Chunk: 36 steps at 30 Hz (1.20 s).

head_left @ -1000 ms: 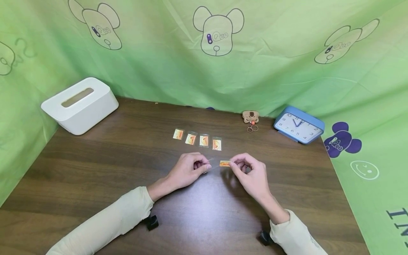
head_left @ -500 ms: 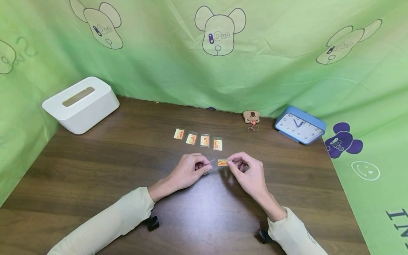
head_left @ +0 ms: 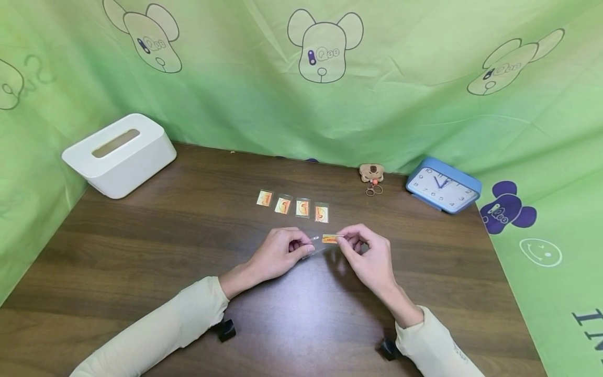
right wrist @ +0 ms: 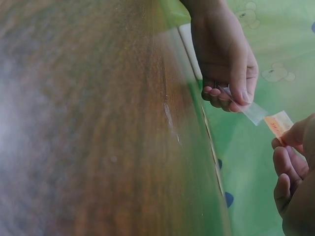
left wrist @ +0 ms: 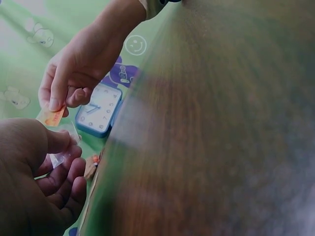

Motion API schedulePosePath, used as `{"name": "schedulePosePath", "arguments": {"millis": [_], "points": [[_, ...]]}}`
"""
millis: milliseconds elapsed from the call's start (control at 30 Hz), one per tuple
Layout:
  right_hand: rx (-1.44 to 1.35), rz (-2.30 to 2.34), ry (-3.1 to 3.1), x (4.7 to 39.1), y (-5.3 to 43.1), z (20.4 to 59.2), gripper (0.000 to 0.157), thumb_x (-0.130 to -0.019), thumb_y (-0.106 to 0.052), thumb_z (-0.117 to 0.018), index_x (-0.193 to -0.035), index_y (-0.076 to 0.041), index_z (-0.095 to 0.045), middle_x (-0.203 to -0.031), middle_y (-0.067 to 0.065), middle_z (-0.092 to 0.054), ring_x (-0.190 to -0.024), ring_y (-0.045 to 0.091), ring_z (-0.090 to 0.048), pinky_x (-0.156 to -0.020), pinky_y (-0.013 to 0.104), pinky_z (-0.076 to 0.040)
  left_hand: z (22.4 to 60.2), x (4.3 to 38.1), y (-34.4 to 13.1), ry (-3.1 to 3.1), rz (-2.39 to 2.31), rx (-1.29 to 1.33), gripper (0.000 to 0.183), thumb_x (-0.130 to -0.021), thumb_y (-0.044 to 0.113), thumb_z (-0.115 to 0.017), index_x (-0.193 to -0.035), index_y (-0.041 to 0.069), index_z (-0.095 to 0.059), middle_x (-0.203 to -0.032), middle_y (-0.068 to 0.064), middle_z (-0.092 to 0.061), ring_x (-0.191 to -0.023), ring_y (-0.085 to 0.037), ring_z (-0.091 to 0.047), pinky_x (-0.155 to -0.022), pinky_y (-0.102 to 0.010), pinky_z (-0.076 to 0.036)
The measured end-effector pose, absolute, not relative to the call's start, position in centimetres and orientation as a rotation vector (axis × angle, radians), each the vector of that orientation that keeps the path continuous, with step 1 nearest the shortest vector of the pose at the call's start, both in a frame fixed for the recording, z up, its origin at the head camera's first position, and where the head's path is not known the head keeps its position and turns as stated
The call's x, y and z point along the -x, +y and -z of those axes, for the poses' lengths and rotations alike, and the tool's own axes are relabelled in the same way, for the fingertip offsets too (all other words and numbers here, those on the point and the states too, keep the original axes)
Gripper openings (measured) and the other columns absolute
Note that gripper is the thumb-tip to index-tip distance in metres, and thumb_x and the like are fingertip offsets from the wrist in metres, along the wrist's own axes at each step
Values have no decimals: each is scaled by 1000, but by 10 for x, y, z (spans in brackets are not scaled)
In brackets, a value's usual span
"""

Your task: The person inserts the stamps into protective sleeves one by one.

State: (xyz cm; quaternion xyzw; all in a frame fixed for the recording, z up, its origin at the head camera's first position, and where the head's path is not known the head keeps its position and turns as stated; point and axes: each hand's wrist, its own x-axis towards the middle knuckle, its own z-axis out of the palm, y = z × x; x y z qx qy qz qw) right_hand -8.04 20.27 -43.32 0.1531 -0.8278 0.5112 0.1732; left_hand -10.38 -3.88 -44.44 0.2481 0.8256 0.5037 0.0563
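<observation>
Between thumb and fingers, my left hand (head_left: 278, 251) pinches a small clear plastic sleeve (right wrist: 254, 113), its free end toward the right. My right hand (head_left: 369, 256) pinches a small orange and yellow card (head_left: 329, 239) by one end. In the right wrist view the card's near edge is right at the sleeve's end; whether it is inside cannot be told. Both hands are raised over the table. Beyond them several sleeved orange cards (head_left: 302, 208) lie in a slanting row on the wood.
A white tissue box (head_left: 136, 165) stands at the back left of the brown table (head_left: 155, 246). At the back right are a blue alarm clock (head_left: 443, 186) and a brown bear-shaped keyring (head_left: 371, 173). Green printed cloth (head_left: 235, 104) hangs behind.
My right hand has shifted slightly left with the card, narrowing the gap to the sleeve. In the last half second the card's tilt changed a little. The left hand has hardly moved.
</observation>
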Motion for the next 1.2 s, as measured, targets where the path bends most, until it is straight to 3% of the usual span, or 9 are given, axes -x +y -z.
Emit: {"name": "schedulePosePath", "arguments": {"millis": [600,1200], "points": [[-435,-1465,-2401,80,202,435,16,-91,10,-82,-97,-5,-81,-78,0,-72,-69,6,-60,-61,15,-48,445,104,-37,2511,-1527,-778,8,-102,12,-81,-94,10,-83,-81,6,-66,-70,-2,-55,-64,-21,-48],[-335,-1565,-2596,79,202,437,7,-96,2,-83,-100,-4,-81,-78,4,-73,-58,7,-62,-55,19,-51,445,105,-39,2558,-1468,-777,8,-102,13,-82,-94,12,-82,-82,6,-64,-73,-4,-55,-66,-22,-48]]}}
